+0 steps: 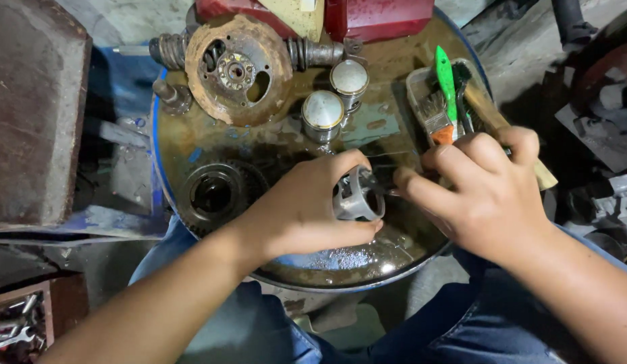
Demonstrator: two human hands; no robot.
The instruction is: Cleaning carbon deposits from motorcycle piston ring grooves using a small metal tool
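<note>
While gripped, piston (354, 195) sideways, open end rightward

Seeing no packages, labels, signs or screens anywhere on the oily drum top. Finding none around it either.

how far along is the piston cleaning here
Two pistons stand upright on the oily drum top, crowns looking clean, so they seem done. In hand: the left hand holds a third piston while the right hand works a tool into it. The rusty disc and gear look untouched.
</note>
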